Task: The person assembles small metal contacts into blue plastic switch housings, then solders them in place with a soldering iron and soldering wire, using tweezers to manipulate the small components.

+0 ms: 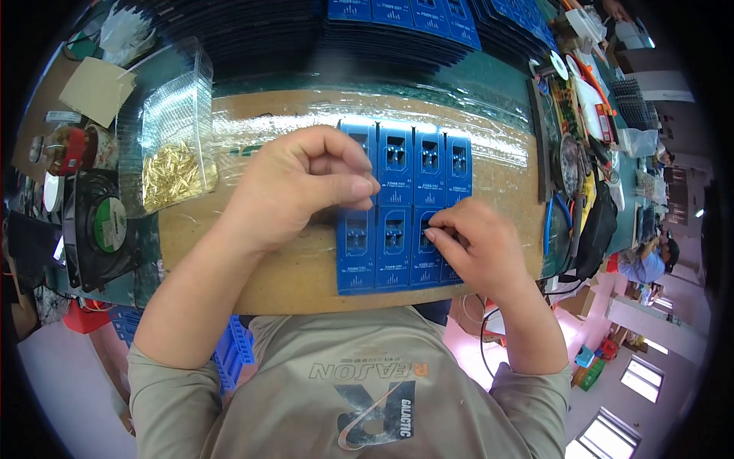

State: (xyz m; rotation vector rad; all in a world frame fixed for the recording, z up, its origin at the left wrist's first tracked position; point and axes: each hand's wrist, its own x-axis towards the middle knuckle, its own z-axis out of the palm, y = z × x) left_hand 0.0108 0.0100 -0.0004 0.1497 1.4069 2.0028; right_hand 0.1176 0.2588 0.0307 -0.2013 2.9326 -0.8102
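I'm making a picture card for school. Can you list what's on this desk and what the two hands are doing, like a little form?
Surface: brown board wrapped in clear film
Main things: blue rectangular parts laid side by side in two rows
Left hand: loosely curled, resting over the left end of the rows
Right hand: fingertips pinched on a lower-row part
Container: clear plastic box with small gold pins inside, left of the board
Also left: black fan
Behind: stacks of dark trays

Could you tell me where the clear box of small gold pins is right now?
In the head view, the clear box of gold pins stands at the left end of the cardboard-topped bench, beyond the left hand and beside the black fan.
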